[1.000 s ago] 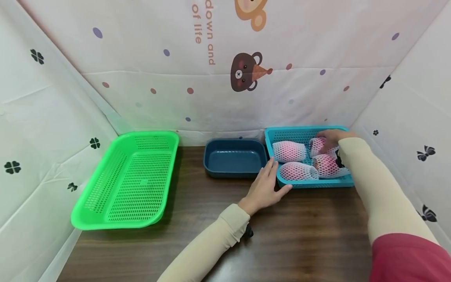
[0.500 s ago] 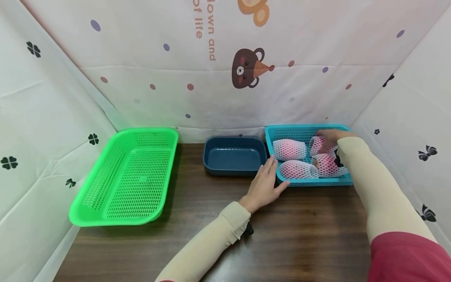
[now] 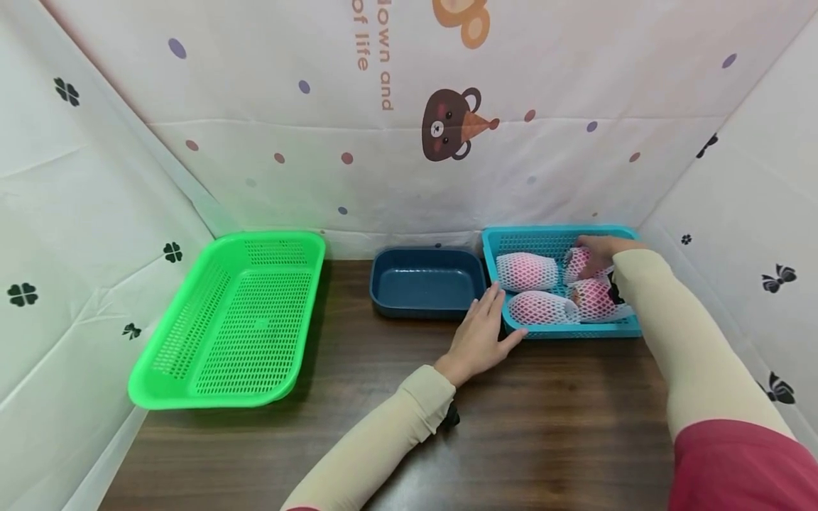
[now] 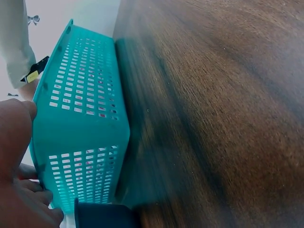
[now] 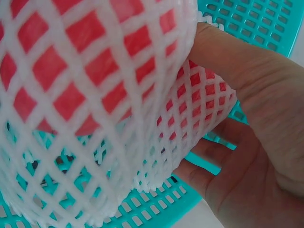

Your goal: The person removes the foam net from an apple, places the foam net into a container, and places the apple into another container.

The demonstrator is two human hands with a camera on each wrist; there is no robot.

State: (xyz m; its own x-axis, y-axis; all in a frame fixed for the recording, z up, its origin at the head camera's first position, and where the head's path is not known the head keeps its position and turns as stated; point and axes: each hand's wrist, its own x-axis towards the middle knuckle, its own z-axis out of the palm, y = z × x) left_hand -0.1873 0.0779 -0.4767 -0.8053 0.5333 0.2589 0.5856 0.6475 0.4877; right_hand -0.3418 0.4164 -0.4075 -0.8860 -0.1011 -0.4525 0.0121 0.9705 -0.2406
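Observation:
A turquoise slotted basket (image 3: 578,329) at the right holds several red-pink fruits in white foam nets. My right hand (image 3: 599,253) reaches into its back right corner. In the right wrist view, thumb and fingers grip a netted fruit (image 5: 199,95) from both sides. Another netted fruit (image 5: 95,61) fills the left of that view, nearer the camera. Two more fruits lie in the basket's left half, one netted fruit (image 3: 527,272) behind the other (image 3: 542,309). My left hand (image 3: 476,342) rests at the basket's front left corner, fingers extended along the rim; it appears also in the left wrist view (image 4: 16,161).
A dark blue rectangular dish (image 3: 428,312) stands just left of the basket, close beside it. Farther left is a large bright green slotted basket (image 3: 255,312) with nothing in it. White patterned cloth (image 3: 287,191) hangs behind and on both sides of the brown wooden table (image 3: 543,426).
The head view has shifted slightly. Both hands and the fruits keep almost the same places; nothing has visibly been lifted or let go.

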